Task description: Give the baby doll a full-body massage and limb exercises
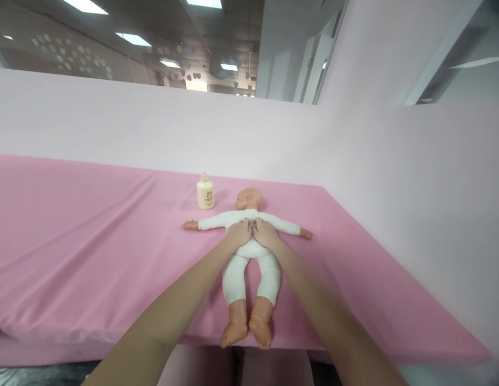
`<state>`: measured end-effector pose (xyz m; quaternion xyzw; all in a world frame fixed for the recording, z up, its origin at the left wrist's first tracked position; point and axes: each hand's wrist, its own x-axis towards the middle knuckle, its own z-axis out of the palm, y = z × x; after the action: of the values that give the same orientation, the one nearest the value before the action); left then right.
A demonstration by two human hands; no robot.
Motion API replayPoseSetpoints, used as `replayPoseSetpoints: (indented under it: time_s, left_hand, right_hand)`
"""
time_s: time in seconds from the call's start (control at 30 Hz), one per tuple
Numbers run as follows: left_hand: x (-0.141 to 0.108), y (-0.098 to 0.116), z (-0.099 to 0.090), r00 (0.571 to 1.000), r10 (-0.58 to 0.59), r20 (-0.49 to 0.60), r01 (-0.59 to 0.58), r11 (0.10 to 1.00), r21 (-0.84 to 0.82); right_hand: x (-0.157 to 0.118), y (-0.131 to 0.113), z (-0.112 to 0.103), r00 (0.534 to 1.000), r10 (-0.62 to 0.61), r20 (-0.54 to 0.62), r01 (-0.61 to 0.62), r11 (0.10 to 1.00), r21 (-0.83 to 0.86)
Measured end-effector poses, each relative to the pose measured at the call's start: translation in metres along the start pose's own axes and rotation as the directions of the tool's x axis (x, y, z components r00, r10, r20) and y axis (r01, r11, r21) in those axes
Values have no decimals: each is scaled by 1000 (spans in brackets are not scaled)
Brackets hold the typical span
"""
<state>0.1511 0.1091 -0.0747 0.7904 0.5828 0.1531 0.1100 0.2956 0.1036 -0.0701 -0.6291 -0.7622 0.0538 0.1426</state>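
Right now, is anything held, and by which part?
The left hand and right hand touch the chest of the white-bodied baby doll; whether they grip it, I can't tell.

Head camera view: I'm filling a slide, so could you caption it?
Left hand and right hand resting on a doll's torso, bottle nearby.

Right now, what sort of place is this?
Possibly an infant-care training room: a baby doll lies on a pink-covered table, beside a pump-style bottle.
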Motion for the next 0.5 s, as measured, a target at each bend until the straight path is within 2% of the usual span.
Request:
replayPoseSetpoints:
  time_s: [0.17,0.3,0.4,0.5]
  left_hand:
    - [-24,3,0,998,24,-53,-23,1000,8]
    - [-52,-2,-2,990,86,-110,-87,996,-7]
    - [-71,-12,-4,970,170,-174,-185,980,-72]
    - [-80,-21,-7,963,216,-163,-241,958,-156]
  right_hand:
    - [-30,-3,-5,996,-68,-59,68,998,-1]
    - [-64,-4,-11,969,-161,-187,163,987,-6]
    - [-82,-5,-14,956,-113,-271,125,992,28]
    - [-86,-6,-16,968,-49,-246,76,992,101]
